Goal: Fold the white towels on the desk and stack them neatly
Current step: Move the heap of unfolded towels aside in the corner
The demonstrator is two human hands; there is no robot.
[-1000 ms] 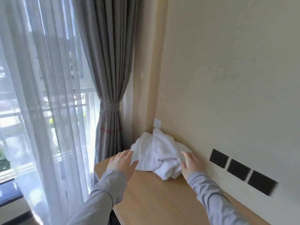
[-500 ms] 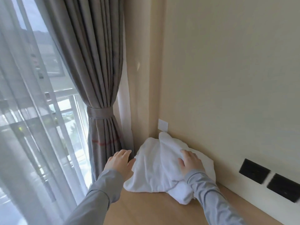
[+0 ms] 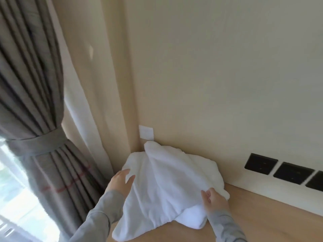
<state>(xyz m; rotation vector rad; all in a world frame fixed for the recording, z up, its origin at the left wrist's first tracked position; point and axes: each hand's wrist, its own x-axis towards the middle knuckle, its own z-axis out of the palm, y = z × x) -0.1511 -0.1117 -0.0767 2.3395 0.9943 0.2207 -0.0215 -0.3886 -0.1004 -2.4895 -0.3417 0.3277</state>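
Your right hand [image 3: 215, 200] pinches a front fold of the towels [image 3: 166, 180]; your left hand [image 3: 122, 182], fingers spread, rests on their left edge; they lie crumpled on the desk [image 3: 262, 217], pushed into the far corner; draw one toward you, clear of the wall [image 3: 209, 84], and spread it flat before folding.

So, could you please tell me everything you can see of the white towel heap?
The white towel heap is terry-looking cloth, crumpled and unfolded, lying on the wooden desk against the wall. A bunched lump shows under its near edge. The left hand rests on its left side; the right hand pinches its near-right edge.
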